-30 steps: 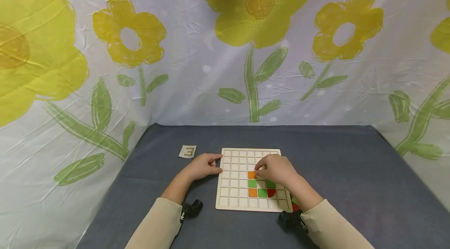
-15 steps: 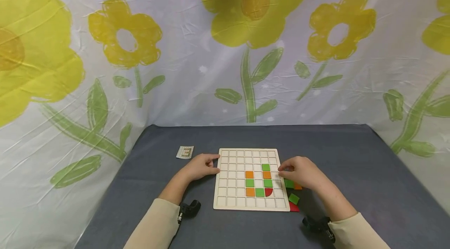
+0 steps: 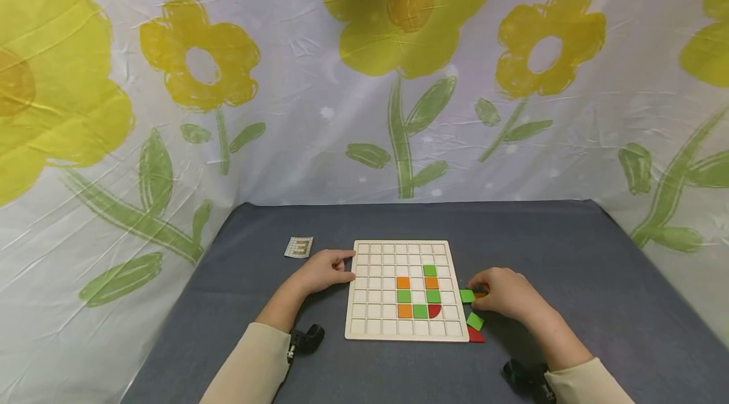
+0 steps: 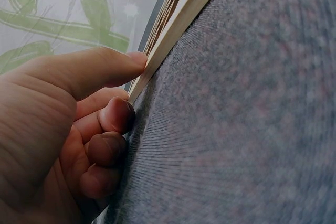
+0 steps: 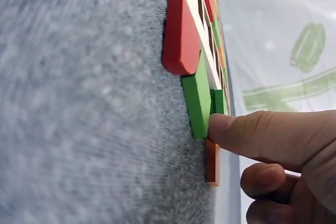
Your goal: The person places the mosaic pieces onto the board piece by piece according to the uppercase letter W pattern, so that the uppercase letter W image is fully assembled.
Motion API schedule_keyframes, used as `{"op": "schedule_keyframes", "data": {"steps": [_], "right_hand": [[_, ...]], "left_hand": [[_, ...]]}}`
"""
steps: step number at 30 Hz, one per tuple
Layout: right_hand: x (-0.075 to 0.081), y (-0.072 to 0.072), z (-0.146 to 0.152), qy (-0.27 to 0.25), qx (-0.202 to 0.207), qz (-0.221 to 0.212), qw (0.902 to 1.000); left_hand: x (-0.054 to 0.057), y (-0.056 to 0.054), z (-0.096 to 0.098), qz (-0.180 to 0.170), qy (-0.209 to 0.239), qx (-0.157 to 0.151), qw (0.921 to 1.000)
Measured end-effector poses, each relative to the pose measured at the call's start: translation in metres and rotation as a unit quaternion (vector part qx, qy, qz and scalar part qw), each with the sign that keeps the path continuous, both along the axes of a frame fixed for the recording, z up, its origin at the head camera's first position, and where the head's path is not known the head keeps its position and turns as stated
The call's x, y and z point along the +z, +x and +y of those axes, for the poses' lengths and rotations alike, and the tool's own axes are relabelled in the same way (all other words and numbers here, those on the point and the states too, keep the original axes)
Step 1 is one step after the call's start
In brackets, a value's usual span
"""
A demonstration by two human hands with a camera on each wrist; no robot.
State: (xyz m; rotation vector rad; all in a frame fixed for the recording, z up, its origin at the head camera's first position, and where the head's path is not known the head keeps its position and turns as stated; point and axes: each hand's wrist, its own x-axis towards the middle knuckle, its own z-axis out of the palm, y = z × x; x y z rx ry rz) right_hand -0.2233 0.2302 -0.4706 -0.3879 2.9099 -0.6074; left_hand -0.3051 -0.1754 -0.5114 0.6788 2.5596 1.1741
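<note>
A pale wooden grid board [image 3: 370,328] lies on the table, with several green, orange and red tiles set in its cells in a U shape. My left hand [image 3: 321,272] touches the board's left edge with thumb [image 4: 118,66] and index finger spread apart; its other fingers are loosely bent. Off the right edge, my right hand [image 3: 507,293] reaches down over an orange tile [image 5: 212,163], its thumb and index finger on either side of it. The thumb [image 5: 223,129] is right by a green tile [image 5: 198,103] in the right wrist view.
Beside the board's right edge lie another green tile [image 3: 467,296] and a red rounded piece [image 3: 476,335]. A small card [image 3: 299,247] with a printed grid pattern lies behind my left hand. A flowered cloth [image 3: 296,138] hangs behind the dark table [image 3: 398,372].
My right hand has left the board, where it was at the upper tiles, and moved right and toward me to the loose tiles. A green and an orange tile it hid now show. My left hand stays.
</note>
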Motion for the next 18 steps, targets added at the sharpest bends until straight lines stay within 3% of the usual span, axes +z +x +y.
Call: {"op": "schedule_keyframes", "data": {"steps": [9, 18], "right_hand": [[-0.002, 0.0, 0.001, -0.01, 0.007, 0.012, 0.9999], [0.018, 0.002, -0.002, -0.062, 0.0, -0.004, 0.9981]], "left_hand": [[0.001, 0.0, 0.0, 0.002, 0.001, -0.003, 1.0], [0.0, 0.0, 0.0, 0.003, 0.004, -0.005, 1.0]]}}
